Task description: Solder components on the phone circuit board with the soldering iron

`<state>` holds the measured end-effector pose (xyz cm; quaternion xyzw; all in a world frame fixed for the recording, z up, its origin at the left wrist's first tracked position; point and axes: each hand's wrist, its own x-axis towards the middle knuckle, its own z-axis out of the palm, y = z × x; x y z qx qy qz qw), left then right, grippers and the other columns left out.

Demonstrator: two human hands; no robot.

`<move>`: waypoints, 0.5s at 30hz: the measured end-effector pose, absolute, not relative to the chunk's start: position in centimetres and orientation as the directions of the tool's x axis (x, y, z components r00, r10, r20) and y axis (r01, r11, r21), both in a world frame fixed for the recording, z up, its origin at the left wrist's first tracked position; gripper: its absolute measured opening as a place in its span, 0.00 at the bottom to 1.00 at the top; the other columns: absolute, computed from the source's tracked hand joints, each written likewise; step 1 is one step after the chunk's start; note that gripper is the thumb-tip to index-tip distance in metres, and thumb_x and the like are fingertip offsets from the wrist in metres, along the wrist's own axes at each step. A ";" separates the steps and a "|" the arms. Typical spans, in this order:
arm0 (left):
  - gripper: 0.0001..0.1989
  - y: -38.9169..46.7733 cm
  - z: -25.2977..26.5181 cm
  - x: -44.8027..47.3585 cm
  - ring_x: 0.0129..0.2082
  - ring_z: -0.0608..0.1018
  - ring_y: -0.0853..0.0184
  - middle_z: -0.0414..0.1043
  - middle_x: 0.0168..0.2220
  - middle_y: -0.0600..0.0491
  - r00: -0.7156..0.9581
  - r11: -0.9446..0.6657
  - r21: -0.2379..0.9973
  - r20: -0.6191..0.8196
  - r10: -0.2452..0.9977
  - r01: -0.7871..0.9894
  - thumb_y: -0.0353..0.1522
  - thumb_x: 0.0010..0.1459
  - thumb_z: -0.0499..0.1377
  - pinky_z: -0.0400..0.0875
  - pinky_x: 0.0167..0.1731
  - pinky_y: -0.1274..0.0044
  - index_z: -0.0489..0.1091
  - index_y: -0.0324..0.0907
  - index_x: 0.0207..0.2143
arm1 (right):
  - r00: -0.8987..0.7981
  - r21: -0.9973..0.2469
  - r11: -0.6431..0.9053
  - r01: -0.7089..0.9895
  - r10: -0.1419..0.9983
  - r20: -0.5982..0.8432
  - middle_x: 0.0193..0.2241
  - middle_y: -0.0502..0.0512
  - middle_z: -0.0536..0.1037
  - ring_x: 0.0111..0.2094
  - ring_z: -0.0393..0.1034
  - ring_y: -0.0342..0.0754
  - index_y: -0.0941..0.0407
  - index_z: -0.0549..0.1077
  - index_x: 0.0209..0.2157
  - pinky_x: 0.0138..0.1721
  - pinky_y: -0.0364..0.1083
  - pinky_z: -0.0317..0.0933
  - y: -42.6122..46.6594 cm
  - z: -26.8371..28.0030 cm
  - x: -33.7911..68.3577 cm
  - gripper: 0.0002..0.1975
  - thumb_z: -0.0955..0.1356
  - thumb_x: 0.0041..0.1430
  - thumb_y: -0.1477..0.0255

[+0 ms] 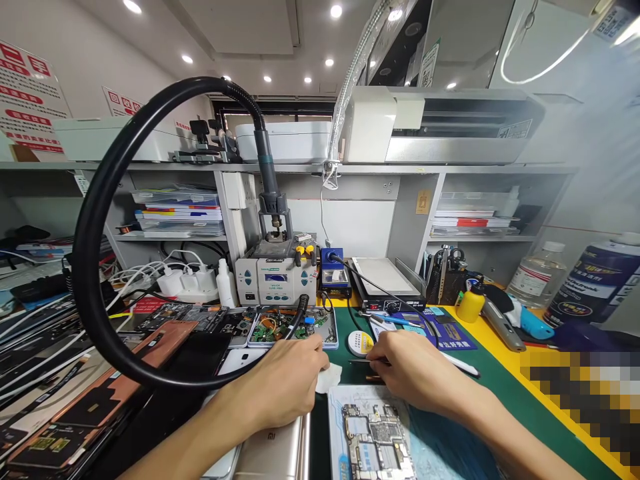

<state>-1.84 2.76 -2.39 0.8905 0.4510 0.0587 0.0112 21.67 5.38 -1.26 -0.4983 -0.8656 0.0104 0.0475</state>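
My left hand [297,380] is closed, its fingertips pinched on a scrap of white tissue [329,379] that sticks out beneath them. Opposite it, my right hand [407,367] grips a thin dark metal tool [358,361], whose narrow end points left toward the tissue; its exact kind is hidden by the fingers. A small brown-handled tool [374,378] lies just under the right fingers. Below both hands, a phone circuit board [377,433] rests on a pale printed holder [338,427]. Behind the right hand stands a round white-and-yellow tin [361,343].
A thick black hose [85,220] loops on the left from the hot-air station [277,280]. Phones, including a gold one [273,453], and phone parts crowd the left. A heating plate [393,287], yellow bottle [471,303] and spray can [595,283] stand at back right.
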 end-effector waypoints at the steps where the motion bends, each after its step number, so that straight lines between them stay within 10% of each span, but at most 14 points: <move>1: 0.19 2.8 -2.4 -1.8 0.33 0.80 0.57 0.75 0.39 0.49 0.584 -0.591 0.072 0.099 0.806 0.804 0.24 0.59 0.49 0.68 0.30 0.68 0.77 0.46 0.43 | -0.499 -0.065 0.503 0.862 0.864 0.074 0.23 0.57 0.80 0.25 0.70 0.48 0.56 0.74 0.19 0.25 0.46 0.43 5.4 -1.2 21.7 0.12 0.65 0.53 0.80; 15: 0.20 2.5 -2.1 -1.6 0.34 0.81 0.55 0.75 0.41 0.47 0.582 -0.588 0.086 0.086 0.809 0.804 0.24 0.61 0.48 0.71 0.32 0.67 0.76 0.45 0.45 | -0.514 -0.107 0.516 0.850 0.856 0.051 0.24 0.57 0.81 0.26 0.70 0.48 0.55 0.75 0.20 0.26 0.46 0.45 5.3 -0.9 21.9 0.12 0.66 0.53 0.79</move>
